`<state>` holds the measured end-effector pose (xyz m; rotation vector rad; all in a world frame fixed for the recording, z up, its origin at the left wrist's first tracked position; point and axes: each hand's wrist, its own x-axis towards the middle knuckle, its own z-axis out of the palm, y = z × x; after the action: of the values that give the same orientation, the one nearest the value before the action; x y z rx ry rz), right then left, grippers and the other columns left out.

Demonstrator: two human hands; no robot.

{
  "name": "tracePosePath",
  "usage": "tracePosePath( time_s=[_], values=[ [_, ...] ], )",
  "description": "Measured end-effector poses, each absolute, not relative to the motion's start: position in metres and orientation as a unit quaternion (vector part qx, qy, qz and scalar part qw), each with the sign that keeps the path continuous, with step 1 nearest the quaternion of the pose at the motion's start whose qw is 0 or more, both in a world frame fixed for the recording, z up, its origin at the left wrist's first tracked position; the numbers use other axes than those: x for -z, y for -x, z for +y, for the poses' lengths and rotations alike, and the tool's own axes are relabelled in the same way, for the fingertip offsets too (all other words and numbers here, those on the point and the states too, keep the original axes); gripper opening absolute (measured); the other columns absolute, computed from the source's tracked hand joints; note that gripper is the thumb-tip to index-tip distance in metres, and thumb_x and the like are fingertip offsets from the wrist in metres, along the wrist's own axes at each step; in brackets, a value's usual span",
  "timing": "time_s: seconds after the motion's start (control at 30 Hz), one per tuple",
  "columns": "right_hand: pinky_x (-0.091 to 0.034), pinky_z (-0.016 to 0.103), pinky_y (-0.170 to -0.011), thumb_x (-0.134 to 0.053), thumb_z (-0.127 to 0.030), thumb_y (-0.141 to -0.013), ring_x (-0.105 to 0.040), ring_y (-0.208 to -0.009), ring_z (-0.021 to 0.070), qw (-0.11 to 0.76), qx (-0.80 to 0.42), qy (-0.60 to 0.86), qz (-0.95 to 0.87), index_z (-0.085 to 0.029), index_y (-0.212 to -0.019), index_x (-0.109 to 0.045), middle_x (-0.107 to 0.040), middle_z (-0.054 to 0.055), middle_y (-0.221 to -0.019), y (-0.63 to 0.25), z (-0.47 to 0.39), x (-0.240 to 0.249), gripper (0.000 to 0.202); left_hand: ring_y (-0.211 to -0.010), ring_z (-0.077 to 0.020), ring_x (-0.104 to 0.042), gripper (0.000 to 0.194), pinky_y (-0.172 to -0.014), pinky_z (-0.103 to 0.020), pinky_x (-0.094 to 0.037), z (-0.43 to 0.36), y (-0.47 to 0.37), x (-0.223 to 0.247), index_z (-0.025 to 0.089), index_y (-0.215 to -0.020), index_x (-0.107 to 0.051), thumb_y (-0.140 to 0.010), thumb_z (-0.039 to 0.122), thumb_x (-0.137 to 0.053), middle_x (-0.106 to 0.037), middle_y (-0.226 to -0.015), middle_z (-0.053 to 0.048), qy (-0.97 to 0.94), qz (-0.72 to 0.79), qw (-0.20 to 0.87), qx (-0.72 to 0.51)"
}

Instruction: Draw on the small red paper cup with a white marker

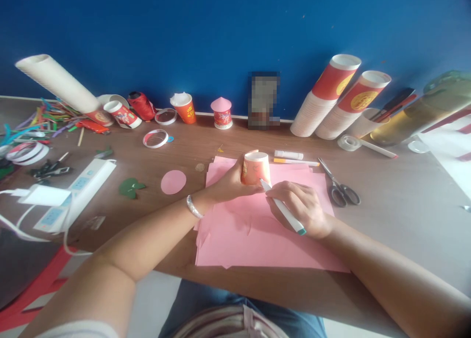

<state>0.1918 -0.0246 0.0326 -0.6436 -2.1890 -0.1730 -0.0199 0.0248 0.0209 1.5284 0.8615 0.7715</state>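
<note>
My left hand [236,180] is wrapped round the left side of a small paper cup [256,170], orange-red with a pale rim. Its fingers are partly hidden behind the cup. In my right hand [300,205] is a white marker [290,216] with a green end, its tip at the lower right of the cup; whether it touches I cannot tell. Both hands are over a stack of pink paper sheets [235,242]. Just beyond the right hand lie a capped white marker [289,155], an orange-and-white marker [296,162] and scissors [338,186].
A pink paper circle [173,182] and green paper cutout [129,188] lie left, near a power strip [79,193]. Along the blue wall stand a pink-roofed cup [222,115], cup stacks [324,100] and a tilted cup stack [61,85]. Tape [349,142] is at right.
</note>
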Motion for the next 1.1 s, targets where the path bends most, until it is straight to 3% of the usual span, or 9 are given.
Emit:
tracePosePath(
  time_s=[0.33, 0.73, 1.1],
  values=[
    [-0.05, 0.023, -0.054, -0.055, -0.005, -0.095, -0.06, -0.065, 0.0115, 0.401, 0.059, 0.262, -0.876, -0.018, -0.108, -0.057, -0.064, 0.001, -0.081, -0.1935, -0.0232, -0.0318, 0.019, -0.115, -0.029, -0.065, 0.058, -0.092, -0.044, -0.06, 0.024, 0.0178, -0.0226, 0.022, -0.125, -0.053, -0.077, 0.037, -0.082, -0.063, -0.118, -0.008, -0.658, 0.364, 0.579, -0.314],
    [-0.057, 0.026, -0.061, -0.052, -0.005, -0.096, -0.066, -0.073, 0.0143, 0.378, 0.033, 0.237, -0.894, -0.018, -0.113, -0.057, -0.068, 0.004, -0.087, -0.1958, -0.0226, -0.0374, 0.022, -0.118, -0.0295, -0.062, 0.075, -0.093, -0.045, -0.058, 0.0248, 0.0191, -0.0183, 0.023, -0.134, -0.043, -0.076, 0.039, -0.087, -0.06, -0.125, -0.011, -0.644, 0.366, 0.596, -0.311],
    [-0.052, 0.024, -0.058, -0.055, -0.001, -0.093, -0.062, -0.067, 0.0113, 0.394, 0.068, 0.247, -0.883, -0.018, -0.105, -0.055, -0.065, 0.0, -0.078, -0.1922, -0.0238, -0.036, 0.021, -0.119, -0.0308, -0.063, 0.071, -0.095, -0.044, -0.059, 0.0254, 0.0178, -0.019, 0.021, -0.133, -0.044, -0.076, 0.032, -0.084, -0.06, -0.124, -0.01, -0.646, 0.354, 0.595, -0.322]
  ],
)
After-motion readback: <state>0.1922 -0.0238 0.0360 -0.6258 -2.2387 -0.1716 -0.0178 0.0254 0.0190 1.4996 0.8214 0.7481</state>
